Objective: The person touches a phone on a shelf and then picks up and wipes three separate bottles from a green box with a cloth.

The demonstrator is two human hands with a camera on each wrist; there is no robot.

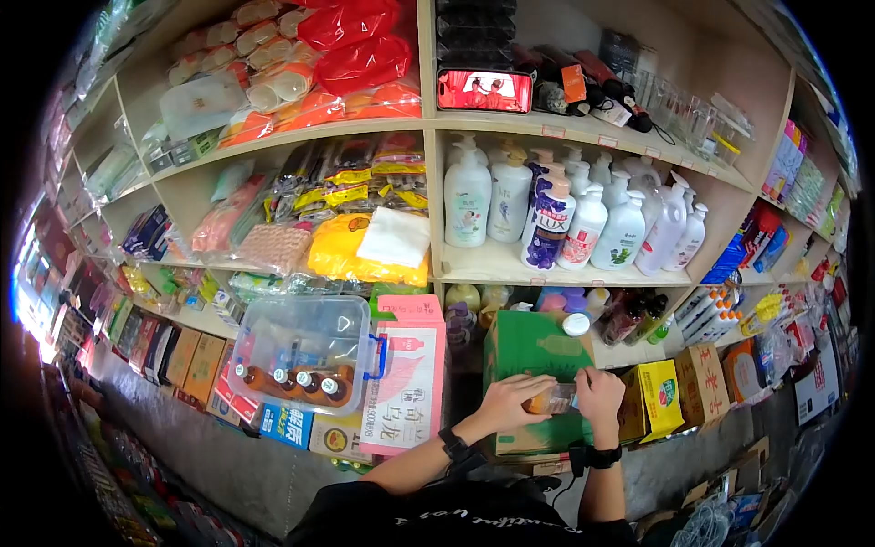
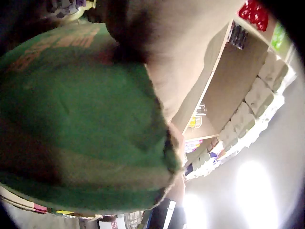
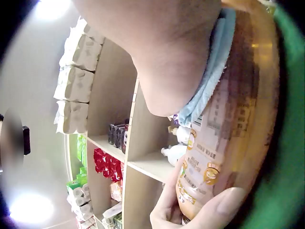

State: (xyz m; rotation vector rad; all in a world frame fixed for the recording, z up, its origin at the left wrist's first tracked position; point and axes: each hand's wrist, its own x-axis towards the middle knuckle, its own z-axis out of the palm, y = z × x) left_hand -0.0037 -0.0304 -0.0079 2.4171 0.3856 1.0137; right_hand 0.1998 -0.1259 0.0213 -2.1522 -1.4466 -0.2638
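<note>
A bottle of orange-brown drink (image 1: 553, 398) lies sideways between the two hands, just over a green carton (image 1: 524, 342). My left hand (image 1: 512, 401) grips one end of it; in the right wrist view the thumb and fingers (image 3: 228, 202) of that hand curl round the labelled bottle (image 3: 238, 124). At the other end, my right hand (image 1: 602, 398) holds a folded light blue cloth (image 3: 217, 67) against the bottle's side. The right fingertips are hidden behind the bottle. In the left wrist view the green carton (image 2: 90, 109) fills much of the frame.
Left of the carton, a clear plastic bin (image 1: 314, 319) holds several brown bottles (image 1: 301, 378) with white caps. A pink carton (image 1: 401, 383) stands between them. A white lid (image 1: 576, 324) shows at the green carton's far right corner. Shelves ahead carry pump bottles (image 1: 551, 219) and a phone (image 1: 485, 91).
</note>
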